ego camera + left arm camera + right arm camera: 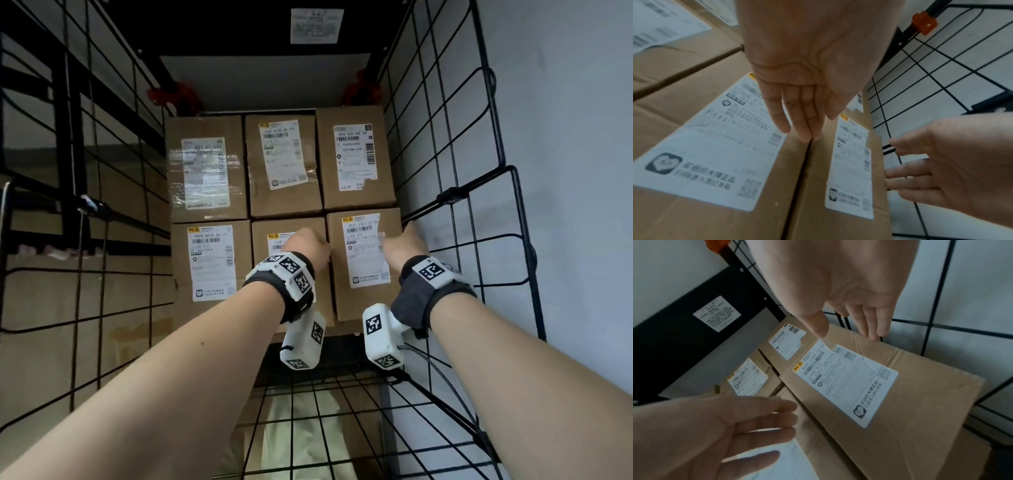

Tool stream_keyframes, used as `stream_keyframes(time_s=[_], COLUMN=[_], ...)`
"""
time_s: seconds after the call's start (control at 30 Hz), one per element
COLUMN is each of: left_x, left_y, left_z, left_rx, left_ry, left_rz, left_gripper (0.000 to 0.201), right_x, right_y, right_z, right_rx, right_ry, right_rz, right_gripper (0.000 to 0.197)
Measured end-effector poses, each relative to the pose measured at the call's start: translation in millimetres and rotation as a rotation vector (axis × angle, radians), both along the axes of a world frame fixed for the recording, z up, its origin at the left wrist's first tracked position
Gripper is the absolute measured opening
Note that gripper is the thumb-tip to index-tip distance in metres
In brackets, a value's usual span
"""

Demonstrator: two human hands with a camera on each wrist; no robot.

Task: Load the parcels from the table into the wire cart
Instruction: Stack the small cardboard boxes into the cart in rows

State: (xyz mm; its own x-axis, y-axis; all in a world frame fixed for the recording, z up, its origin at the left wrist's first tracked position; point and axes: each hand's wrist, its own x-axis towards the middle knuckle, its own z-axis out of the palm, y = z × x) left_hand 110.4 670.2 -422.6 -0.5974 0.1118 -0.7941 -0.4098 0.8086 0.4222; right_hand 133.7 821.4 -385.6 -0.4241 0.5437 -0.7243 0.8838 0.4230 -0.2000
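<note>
Six brown cardboard parcels with white labels lie in two rows of three inside the black wire cart (455, 192). Both my hands flank the near right parcel (366, 270). My left hand (310, 243) has straight fingers (803, 123) pointing into the gap between that parcel (851, 162) and the near middle parcel (715, 146). My right hand (406, 241) is open at the parcel's right edge, beside the wire side wall. In the right wrist view its fingertips (873, 331) reach the far right edge of the parcel (900, 402), and the thumb hovers over the top. Neither hand grips anything.
A black back panel with a white sticker (317, 25) closes the far end, with red clips (174, 94) at its corners. Wire walls stand close on both sides. The wire floor (325, 394) nearest me is bare. A grey wall (565, 137) lies beyond the right side.
</note>
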Motion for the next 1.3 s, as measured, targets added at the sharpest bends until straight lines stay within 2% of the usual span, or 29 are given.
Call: stream_keyframes(time_s=[0.1,0.2,0.27,0.33,0.4,0.5,0.6,0.7,0.83,0.93,1.0,1.07,1.3], left_x=[-5,-11,-12,-14,-16,-16,-14,-16,-19,-23,-33,-49,-136], left_y=[-22,-48,-64,-79,-95,-114,-124,-131,-134,-136,-137,-137,-105], left_z=[8,13,15,15,14,11,6,1,-2,-2,-1,1,6], left_rx=[-0.015,-0.019,-0.05,-0.118,-0.215,-0.336,-0.363,-0.301,-0.302,-0.317,-0.319,-0.297,-0.297], left_ry=[0.103,0.207,0.318,0.407,0.43,0.425,0.351,0.262,0.243,0.319,0.436,0.508,0.48], left_rz=[0.116,0.333,0.449,0.487,0.497,0.5,0.517,0.543,0.524,0.559,0.514,0.411,-0.036], left_gripper=[0.026,0.029,0.032,0.037,0.043,0.057,0.073,0.083,0.078,0.071,0.066,0.067,0.061], right_x=[4,1,-6,-17,-27,-35,-35,-37,-51,-73,-95,-118,-184], right_y=[-1,-2,-6,-11,-21,-33,-38,-39,-39,-41,-41,-41,-59], right_z=[3,2,-1,-7,-12,-25,-33,-34,-33,-28,-24,-23,-26], right_rx=[0.035,0.078,0.101,0.092,0.07,0.066,0.127,0.22,0.245,0.22,0.178,0.167,0.181], right_ry=[0.063,0.15,0.178,0.177,0.158,0.15,0.139,0.104,0.137,0.238,0.259,0.25,0.228], right_rz=[-0.008,0.018,0.135,0.312,0.488,0.612,0.573,0.596,0.575,0.481,0.441,0.477,0.69], right_gripper=[0.059,0.045,0.041,0.05,0.056,0.049,0.044,0.04,0.03,0.029,0.031,0.038,0.044])
